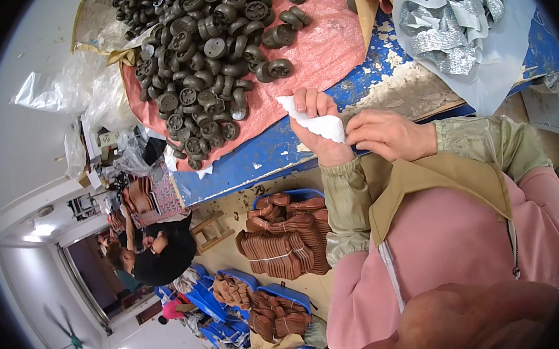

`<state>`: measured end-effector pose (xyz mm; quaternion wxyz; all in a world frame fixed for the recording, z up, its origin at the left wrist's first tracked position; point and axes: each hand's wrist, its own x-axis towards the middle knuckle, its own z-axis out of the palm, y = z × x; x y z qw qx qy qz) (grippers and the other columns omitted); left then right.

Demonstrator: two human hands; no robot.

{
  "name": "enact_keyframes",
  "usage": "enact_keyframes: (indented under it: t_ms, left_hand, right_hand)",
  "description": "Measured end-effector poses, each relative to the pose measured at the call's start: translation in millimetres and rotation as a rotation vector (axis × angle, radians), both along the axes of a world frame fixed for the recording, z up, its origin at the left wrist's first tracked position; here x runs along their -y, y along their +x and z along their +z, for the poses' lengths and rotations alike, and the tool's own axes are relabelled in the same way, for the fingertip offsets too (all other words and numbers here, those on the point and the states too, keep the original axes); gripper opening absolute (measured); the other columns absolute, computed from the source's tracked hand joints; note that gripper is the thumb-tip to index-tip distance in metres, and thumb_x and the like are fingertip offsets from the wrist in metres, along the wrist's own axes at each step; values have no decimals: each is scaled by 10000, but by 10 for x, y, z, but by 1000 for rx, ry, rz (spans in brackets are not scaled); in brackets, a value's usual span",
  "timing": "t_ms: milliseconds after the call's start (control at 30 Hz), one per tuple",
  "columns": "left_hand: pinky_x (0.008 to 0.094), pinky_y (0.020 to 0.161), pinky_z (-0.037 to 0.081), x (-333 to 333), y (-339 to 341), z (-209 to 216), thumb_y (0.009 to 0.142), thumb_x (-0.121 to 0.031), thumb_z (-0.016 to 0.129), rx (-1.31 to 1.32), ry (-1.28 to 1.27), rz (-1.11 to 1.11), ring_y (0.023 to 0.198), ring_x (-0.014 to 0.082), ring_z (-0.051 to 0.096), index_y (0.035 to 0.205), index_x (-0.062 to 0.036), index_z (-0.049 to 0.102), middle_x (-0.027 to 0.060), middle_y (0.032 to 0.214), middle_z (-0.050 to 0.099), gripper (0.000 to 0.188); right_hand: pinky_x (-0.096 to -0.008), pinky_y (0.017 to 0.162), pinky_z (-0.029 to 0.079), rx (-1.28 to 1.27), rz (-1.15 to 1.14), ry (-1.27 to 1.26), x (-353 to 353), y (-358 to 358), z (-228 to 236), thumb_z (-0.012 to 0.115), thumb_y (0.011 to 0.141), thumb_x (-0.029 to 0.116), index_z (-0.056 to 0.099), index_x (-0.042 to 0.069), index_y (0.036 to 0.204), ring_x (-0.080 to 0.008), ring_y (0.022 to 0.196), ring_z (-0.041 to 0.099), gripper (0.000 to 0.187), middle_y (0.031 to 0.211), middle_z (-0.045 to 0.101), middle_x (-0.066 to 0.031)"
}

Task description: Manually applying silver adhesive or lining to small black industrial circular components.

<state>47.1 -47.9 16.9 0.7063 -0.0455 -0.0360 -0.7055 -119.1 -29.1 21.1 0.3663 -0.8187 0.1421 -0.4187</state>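
My left hand (317, 123), fingers curled, holds a thin white piece of material (320, 125) with a wavy edge, lying across the palm. My right hand (387, 134) meets it from the right, its fingertips closed together at the lower right end of the white piece. Some of those fingertips are hidden behind each other. Both hands are raised just over the near edge of a worn blue table (240, 171). Beyond them, a large heap of dark, round, wheel-like pieces (215, 48) lies on pink sheeting (328, 38).
Silvery strips (453, 19) lie on clear plastic at the far right. Below the table, blue crates (294, 290) hold bundled brown pieces (284, 236). A wooden stool (212, 232) stands near a person in black (165, 250). Clear plastic bags (106, 99) hang at the left.
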Motion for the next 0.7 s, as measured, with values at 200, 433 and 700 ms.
enact_keyframes:
  t_ms: [200, 433, 700]
  left_hand:
    - [251, 449, 223, 9, 102, -20, 961, -124, 438, -285, 149, 83, 467, 92, 268, 709, -68, 417, -10, 599, 372, 259]
    - [245, 418, 206, 23, 84, 38, 945, -109, 467, -381, 168, 81, 452, 83, 255, 699, -70, 419, -16, 584, 379, 254]
    - [240, 455, 245, 20, 39, -82, 903, -17, 453, -373, 79, 71, 488, 88, 307, 954, 5, 525, 1, 635, 384, 91]
  right_hand:
    - [-315, 719, 484, 82, -13, 457, -53, 154, 26, 621, 792, -7, 601, 8, 922, -234, 800, 594, 132, 875, 587, -90]
    - [-300, 684, 481, 204, -132, 325, -83, 264, -103, 635, 771, -33, 593, 18, 884, -212, 786, 595, 131, 880, 596, -84]
    - [-325, 699, 477, 180, -87, 35, -22, 227, -99, 618, 777, -41, 594, 34, 883, -247, 818, 579, 132, 905, 577, -82]
